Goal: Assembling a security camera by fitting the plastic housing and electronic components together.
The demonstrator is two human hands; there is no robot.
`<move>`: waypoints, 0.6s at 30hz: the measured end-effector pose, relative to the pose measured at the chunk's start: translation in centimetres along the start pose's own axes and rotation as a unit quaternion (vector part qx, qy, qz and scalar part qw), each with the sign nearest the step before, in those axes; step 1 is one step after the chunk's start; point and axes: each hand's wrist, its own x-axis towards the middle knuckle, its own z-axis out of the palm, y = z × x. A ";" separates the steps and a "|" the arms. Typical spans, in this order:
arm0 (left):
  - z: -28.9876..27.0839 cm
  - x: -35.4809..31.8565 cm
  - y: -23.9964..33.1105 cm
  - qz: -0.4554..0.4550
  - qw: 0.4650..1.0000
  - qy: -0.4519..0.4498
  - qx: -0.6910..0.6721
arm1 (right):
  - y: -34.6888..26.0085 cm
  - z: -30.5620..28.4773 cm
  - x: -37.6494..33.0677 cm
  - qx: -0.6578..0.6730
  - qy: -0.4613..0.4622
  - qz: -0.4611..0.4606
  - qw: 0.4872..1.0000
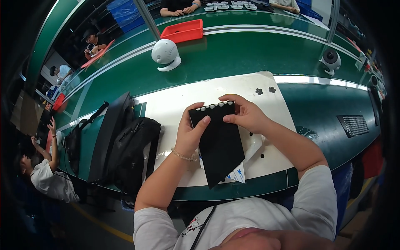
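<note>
Between the fingers: a black sheet (218,139), held up in both hands over the white mat, its top edge lined with small white round pieces (214,106).
Left hand (191,132): fingers curled shut around the sheet's left edge, thumb pressed flat on its face; a thin bead bracelet (183,156) sits at the wrist.
Right hand (246,114): fingers closed on the sheet's top right corner, fingertips touching the row of white pieces.
Under the fingers: a white mat (175,102) on the green workbench (233,54); a white backing sheet (238,174) shows below the black sheet's lower corner.
Beyond the right fingers: two small black flower-shaped cutouts (265,90) near the mat's far edge.
Left of the left fingers: a black bag (132,152) with straps, resting on the bench edge.
Far past the fingers: a white round fan (165,54), a red tray (183,31), and other people seated at the neighbouring benches.
</note>
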 end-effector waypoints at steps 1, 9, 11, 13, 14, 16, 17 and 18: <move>-0.2 0.0 -0.1 0.000 1.000 0.003 0.000 | 0.1 0.1 0.0 0.000 0.006 0.002 1.000; -0.5 0.0 -0.7 -0.016 0.998 0.035 0.042 | -0.4 0.5 -0.2 -0.027 0.021 0.056 0.998; -0.6 0.1 -1.0 -0.016 0.998 0.036 0.049 | 0.1 0.6 -0.1 -0.003 0.032 0.052 0.998; -0.7 0.1 -1.1 -0.015 0.998 0.038 0.057 | 0.1 0.6 -0.1 0.003 0.035 0.046 0.998; -0.6 0.1 -1.0 -0.015 0.997 0.040 0.058 | 0.1 0.6 -0.1 0.008 0.038 0.040 0.998; -0.5 0.1 -1.0 -0.014 0.997 0.042 0.059 | 0.1 0.7 -0.1 0.007 0.040 0.043 0.998; -0.5 0.1 -1.0 -0.010 0.997 0.043 0.058 | 0.1 0.7 -0.1 0.007 0.042 0.046 0.998; -0.5 0.1 -0.9 -0.005 0.997 0.043 0.056 | 0.2 0.7 -0.1 0.006 0.041 0.045 0.998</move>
